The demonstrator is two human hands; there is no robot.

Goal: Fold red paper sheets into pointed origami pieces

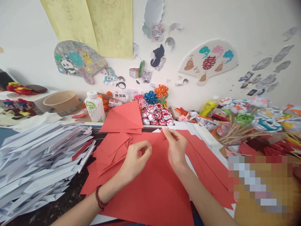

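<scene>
Both hands work a large red paper sheet (155,191) lying flat on the table (70,191). The left hand (136,157) has its grip closed, pinching the sheet's upper edge; the right hand (176,147) pinches the top corner at about 12 o'clock. A pile of folded white paper (39,160) sits at 9 o'clock — folded red pieces (123,121) lie beyond the hands, beside a white bottle (94,107).

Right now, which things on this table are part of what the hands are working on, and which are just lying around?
In use:
left hand
right hand
red paper sheet
folded red papers

Lying about:
white paper pile
white bottle
paper bowl
paper flowers on sticks
</scene>
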